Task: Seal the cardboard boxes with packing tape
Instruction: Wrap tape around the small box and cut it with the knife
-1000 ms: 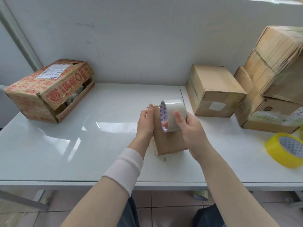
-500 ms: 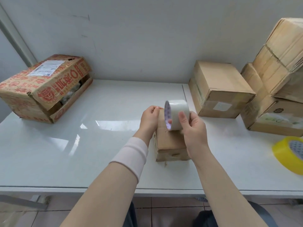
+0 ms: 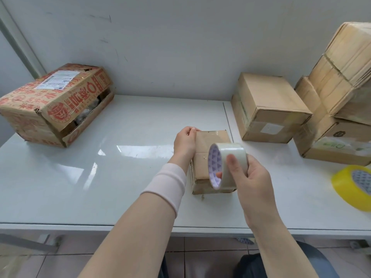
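A small brown cardboard box [image 3: 202, 149] lies in the middle of the white table [image 3: 120, 177], its top flaps closed. My left hand [image 3: 185, 142] grips the box's far left corner, fingers curled over the edge. My right hand [image 3: 249, 177] holds a roll of clear packing tape [image 3: 226, 165] above the near end of the box, thumb on the outside and a fingertip inside the core. A shiny strip of tape runs along the box top from the far edge towards the roll.
A large red-printed carton [image 3: 54, 103] lies on the table's left. Plain brown boxes [image 3: 269, 105] and a stacked pile [image 3: 341, 93] stand at the right against the wall. A yellow tape roll [image 3: 353, 187] lies at the right edge.
My right hand has drawn the tape roll from the box's far end towards me, to over its near end. My left hand stays at the far left corner.
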{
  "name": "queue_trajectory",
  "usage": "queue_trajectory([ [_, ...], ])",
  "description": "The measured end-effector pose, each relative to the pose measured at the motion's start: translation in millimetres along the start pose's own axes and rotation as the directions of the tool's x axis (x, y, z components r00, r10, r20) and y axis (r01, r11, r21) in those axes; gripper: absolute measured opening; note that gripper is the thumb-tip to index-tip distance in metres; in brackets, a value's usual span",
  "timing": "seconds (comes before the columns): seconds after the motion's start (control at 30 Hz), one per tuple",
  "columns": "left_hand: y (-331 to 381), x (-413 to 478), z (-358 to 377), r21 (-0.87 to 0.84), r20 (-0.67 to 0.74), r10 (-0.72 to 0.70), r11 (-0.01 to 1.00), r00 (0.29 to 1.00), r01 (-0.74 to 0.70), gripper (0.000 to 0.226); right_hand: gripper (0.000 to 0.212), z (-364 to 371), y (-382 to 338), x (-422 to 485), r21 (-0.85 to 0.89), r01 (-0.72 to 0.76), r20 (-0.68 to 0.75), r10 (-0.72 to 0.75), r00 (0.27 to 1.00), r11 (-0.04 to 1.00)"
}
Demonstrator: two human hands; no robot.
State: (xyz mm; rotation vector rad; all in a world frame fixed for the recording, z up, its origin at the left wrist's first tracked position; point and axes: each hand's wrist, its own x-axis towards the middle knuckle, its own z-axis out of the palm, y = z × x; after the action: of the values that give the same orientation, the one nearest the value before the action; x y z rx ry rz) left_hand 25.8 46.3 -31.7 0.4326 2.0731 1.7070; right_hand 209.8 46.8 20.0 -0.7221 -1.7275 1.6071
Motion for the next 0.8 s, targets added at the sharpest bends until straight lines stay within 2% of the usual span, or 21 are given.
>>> queue_trajectory([
  [0.07, -1.1, -0.5, 0.4, 0.016, -0.008, 0.007, 1.000, 1.000, -0.006, 0.027, 0.043, -4.9, -1.0, -16.8, -0.045, -0.030, -0.002, 0.030, 1.000, 0.999],
  [0.17, -1.2, 0.1, 0.7, 0.032, -0.014, 0.016, 0.999, 1.000, -0.016, 0.027, 0.035, -9.4, 5.4, -34.9, -0.074, -0.094, 0.014, 0.096, 0.995, 0.993],
  [0.3, -2.3, -0.4, 1.6, 0.020, -0.015, 0.019, 1.000, 1.000, -0.019, 0.028, 0.041, -14.6, 18.5, -39.0, -0.165, -0.187, 0.018, 0.192, 0.981, 0.968],
  [0.43, 0.0, -0.6, 2.4, 0.054, -0.001, 0.014, 0.998, 1.000, -0.014, 0.025, 0.019, -9.6, 32.6, -38.7, -0.241, -0.225, 0.060, 0.246, 0.967, 0.944],
  [0.5, 2.1, -4.8, -3.2, 0.127, 0.038, 0.093, 0.987, 0.995, -0.097, 0.023, 0.017, -6.8, 34.5, -37.3, -0.212, -0.232, 0.061, 0.249, 0.967, 0.949],
  [0.57, -2.1, -17.2, -17.1, 0.164, 0.140, 0.301, 0.932, 0.943, -0.322, 0.029, 0.029, -8.2, 36.4, -34.1, -0.186, -0.233, 0.062, 0.248, 0.967, 0.955],
  [0.63, -15.2, -37.9, -35.6, 0.154, 0.338, 0.474, 0.824, 0.813, -0.545, 0.037, 0.043, -10.7, 37.5, -31.4, -0.168, -0.237, 0.091, 0.254, 0.963, 0.957],
  [0.7, -34.0, -55.1, -51.9, 0.169, 0.518, 0.507, 0.728, 0.689, -0.664, 0.053, 0.050, -13.6, 39.0, -28.7, -0.162, -0.239, 0.123, 0.260, 0.958, 0.957],
  [0.73, -42.1, -59.0, -57.4, 0.205, 0.573, 0.490, 0.691, 0.657, -0.694, 0.060, 0.049, -14.3, 39.6, -27.1, -0.155, -0.237, 0.134, 0.258, 0.957, 0.959],
  [0.8, -50.4, -60.1, -60.8, 0.286, 0.583, 0.496, 0.616, 0.644, -0.734, 0.062, 0.045, -13.7, 39.3, -23.8, -0.137, -0.224, 0.147, 0.244, 0.959, 0.965],
])
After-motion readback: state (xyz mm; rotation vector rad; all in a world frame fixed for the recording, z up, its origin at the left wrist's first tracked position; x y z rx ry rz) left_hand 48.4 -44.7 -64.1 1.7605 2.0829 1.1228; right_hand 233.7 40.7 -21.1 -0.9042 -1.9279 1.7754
